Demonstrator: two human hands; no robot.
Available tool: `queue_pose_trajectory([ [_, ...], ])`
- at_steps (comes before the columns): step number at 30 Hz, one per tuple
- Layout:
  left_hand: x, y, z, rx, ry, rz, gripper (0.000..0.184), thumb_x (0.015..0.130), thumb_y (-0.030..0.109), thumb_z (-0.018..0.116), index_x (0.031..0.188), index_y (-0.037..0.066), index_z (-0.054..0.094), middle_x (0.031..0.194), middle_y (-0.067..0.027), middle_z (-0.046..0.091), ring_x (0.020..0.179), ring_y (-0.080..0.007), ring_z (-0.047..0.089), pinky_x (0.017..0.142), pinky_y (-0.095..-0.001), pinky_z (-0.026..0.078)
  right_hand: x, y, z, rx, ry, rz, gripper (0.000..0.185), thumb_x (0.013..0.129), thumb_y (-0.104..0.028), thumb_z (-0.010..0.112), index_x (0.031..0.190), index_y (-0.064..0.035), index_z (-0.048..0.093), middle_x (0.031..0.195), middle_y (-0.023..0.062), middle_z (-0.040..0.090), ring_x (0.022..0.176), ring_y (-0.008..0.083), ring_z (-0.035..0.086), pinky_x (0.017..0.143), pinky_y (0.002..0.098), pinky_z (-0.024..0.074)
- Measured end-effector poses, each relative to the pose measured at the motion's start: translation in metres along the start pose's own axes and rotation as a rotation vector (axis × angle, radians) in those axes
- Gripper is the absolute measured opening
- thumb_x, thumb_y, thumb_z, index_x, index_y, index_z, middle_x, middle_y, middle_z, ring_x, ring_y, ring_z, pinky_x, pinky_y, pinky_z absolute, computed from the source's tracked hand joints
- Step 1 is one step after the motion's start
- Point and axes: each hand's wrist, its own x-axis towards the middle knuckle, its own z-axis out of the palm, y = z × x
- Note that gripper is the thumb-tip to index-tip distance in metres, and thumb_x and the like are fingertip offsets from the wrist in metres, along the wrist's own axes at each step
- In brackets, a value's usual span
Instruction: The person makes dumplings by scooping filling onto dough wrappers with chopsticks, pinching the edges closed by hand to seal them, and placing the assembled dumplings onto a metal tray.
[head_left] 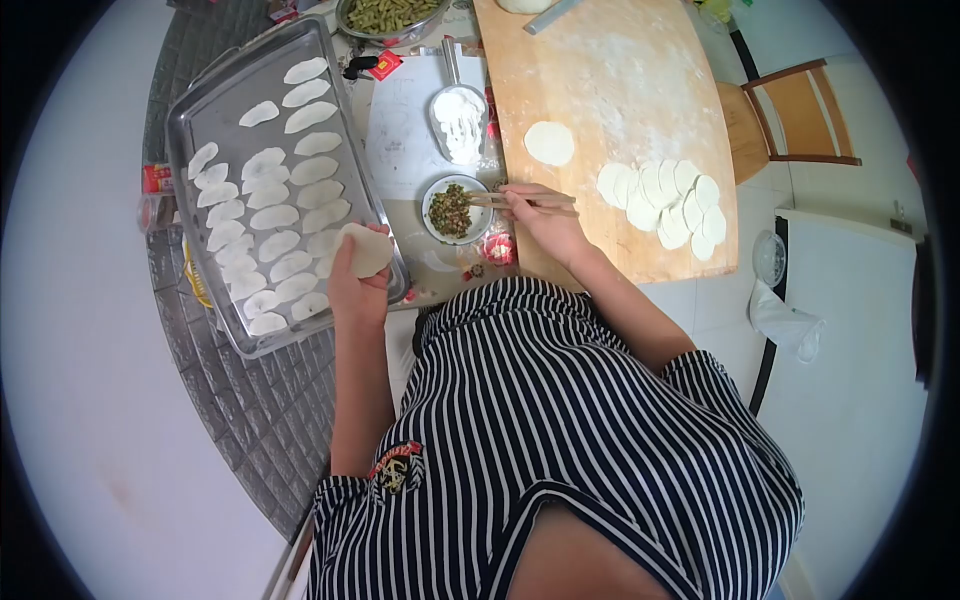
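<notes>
A round dumpling wrapper (366,251) lies in my left hand (356,285), whose fingers hold it over the near right edge of the metal tray (240,60). My right hand (545,218) grips a pair of chopsticks (545,203). Their tips reach into a small white bowl (481,221) with chopped green and brown filling (451,211). Rows of folded dumplings (274,217) rest on the tray. On the wooden board (620,80), overlapping round wrappers (665,205) lie to the right, with one single wrapper (549,143) nearer the bowl.
A metal scoop (460,125) of white flour lies beyond the small bowl. Farther back stands a metal bowl (390,38) of green pieces. A blade-like metal tool (552,15) lies at the board's far edge. A wooden chair (800,110) is to the right.
</notes>
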Motion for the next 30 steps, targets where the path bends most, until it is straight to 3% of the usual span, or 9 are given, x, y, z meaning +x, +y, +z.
queue_pose_trajectory([
  [2, -0.001, -0.002, -0.001, 0.009, 0.022, 0.012, 0.029, 0.097, 0.016, 0.050, 0.121, -0.002, 0.050, 0.110, -0.0165, 0.062, 0.105, -0.0312, 0.063, 0.086, -0.0386, 0.056, 0.007, 0.009, 0.001, -0.002, 0.009, 0.044, 0.024, 0.095, -0.015, 0.059, 0.110, 0.0017, 0.066, 0.099, 0.0107, 0.071, 0.088, 0.0148, 0.067, 0.080, 0.0244, 0.0542],
  [4, -0.006, -0.005, 0.000, 0.007, 0.037, 0.010, 0.030, 0.097, 0.016, 0.051, 0.121, -0.002, 0.050, 0.110, -0.0164, 0.062, 0.105, -0.0314, 0.063, 0.087, -0.0387, 0.055, 0.014, 0.015, -0.005, 0.307, -0.042, 0.139, 0.026, 0.096, -0.016, 0.058, 0.108, 0.0056, 0.065, 0.092, 0.0120, 0.070, 0.080, 0.0153, 0.068, 0.073, 0.0242, 0.0567],
  [8, -0.009, -0.011, -0.016, -0.003, 0.013, 0.004, 0.030, 0.097, 0.016, 0.051, 0.121, -0.002, 0.050, 0.111, -0.0164, 0.062, 0.106, -0.0317, 0.063, 0.087, -0.0387, 0.055, 0.019, 0.021, -0.004, 0.410, -0.034, 0.174, 0.026, 0.097, -0.015, 0.056, 0.106, 0.0084, 0.064, 0.088, 0.0136, 0.068, 0.074, 0.0162, 0.069, 0.067, 0.0238, 0.0590],
  [17, -0.007, -0.018, -0.024, -0.005, -0.011, -0.006, 0.027, 0.097, 0.015, 0.050, 0.119, -0.002, 0.052, 0.113, -0.0162, 0.061, 0.106, -0.0306, 0.063, 0.086, -0.0415, 0.057, 0.023, 0.036, -0.004, 0.567, -0.053, 0.263, 0.028, 0.100, -0.016, 0.048, 0.112, 0.0083, 0.057, 0.097, 0.0154, 0.065, 0.086, 0.0222, 0.068, 0.079, 0.0285, 0.0594],
  [20, -0.007, -0.019, -0.021, -0.007, 0.013, -0.024, 0.027, 0.098, 0.015, 0.049, 0.118, -0.003, 0.052, 0.115, -0.0169, 0.061, 0.106, -0.0312, 0.063, 0.086, -0.0418, 0.057, 0.024, 0.038, -0.002, 0.607, -0.052, 0.255, 0.028, 0.099, -0.015, 0.049, 0.106, 0.0106, 0.057, 0.095, 0.0200, 0.065, 0.083, 0.0254, 0.069, 0.076, 0.0285, 0.0605],
  [24, -0.009, -0.019, -0.018, 0.032, 0.027, -0.013, 0.031, 0.099, 0.017, 0.049, 0.120, -0.004, 0.050, 0.113, -0.0167, 0.062, 0.104, -0.0296, 0.063, 0.088, -0.0388, 0.055, 0.021, 0.040, -0.005, 0.727, -0.043, 0.280, 0.028, 0.099, -0.016, 0.049, 0.108, 0.0099, 0.057, 0.097, 0.0203, 0.065, 0.085, 0.0256, 0.069, 0.079, 0.0285, 0.0599],
  [30, 0.010, -0.028, -0.021, 0.037, -0.011, 0.012, 0.033, 0.099, 0.016, 0.048, 0.124, -0.005, 0.048, 0.120, -0.0187, 0.060, 0.111, -0.0311, 0.061, 0.094, -0.0435, 0.053, 0.003, 0.018, -0.021, 0.730, -0.002, 0.222, 0.029, 0.100, -0.017, 0.048, 0.110, 0.0086, 0.057, 0.097, 0.0185, 0.066, 0.086, 0.0241, 0.069, 0.078, 0.0275, 0.0596],
])
